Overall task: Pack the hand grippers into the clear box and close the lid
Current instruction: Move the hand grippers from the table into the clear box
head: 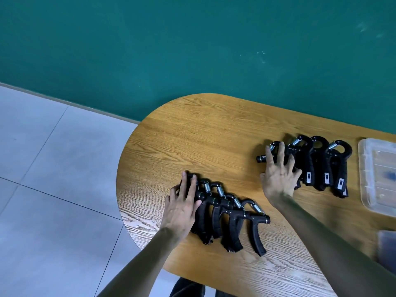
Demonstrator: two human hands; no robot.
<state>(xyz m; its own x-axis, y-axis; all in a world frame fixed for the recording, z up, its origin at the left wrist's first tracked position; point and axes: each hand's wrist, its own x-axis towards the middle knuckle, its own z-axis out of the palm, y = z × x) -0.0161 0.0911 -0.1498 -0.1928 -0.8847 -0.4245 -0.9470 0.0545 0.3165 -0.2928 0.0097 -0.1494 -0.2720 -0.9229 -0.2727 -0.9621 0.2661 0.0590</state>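
Two rows of black hand grippers with metal springs lie on the wooden table (192,136). The near row (227,219) holds several, overlapping one another; my left hand (182,202) lies flat on its leftmost gripper, fingers straight and spread. The far row (321,163) also holds several, side by side; my right hand (278,174) rests with spread fingers on its leftmost gripper. The clear box (379,174) stands at the right edge of the view, partly cut off, just right of the far row.
A blurred clear plastic piece (386,247), maybe the lid, shows at the lower right edge. The table's rounded end is on the left, over a grey tiled floor (53,168). A green wall (192,50) runs behind the table.
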